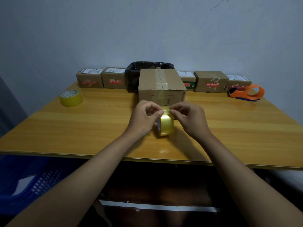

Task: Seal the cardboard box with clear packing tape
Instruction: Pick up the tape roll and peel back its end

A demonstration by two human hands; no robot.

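A cardboard box stands at the middle of the wooden table, flaps closed, with a strip of clear tape along its top seam and down the front. Just in front of it a roll of clear yellowish packing tape stands on edge above the table. My left hand grips the roll from the left, thumb on its top. My right hand pinches the tape at the top of the roll with thumb and forefinger.
A second tape roll lies at the left. An orange tape dispenser sits at the right. Several small labelled parcels line the back edge beside a black-lined bin. A blue plastic basket stands below left.
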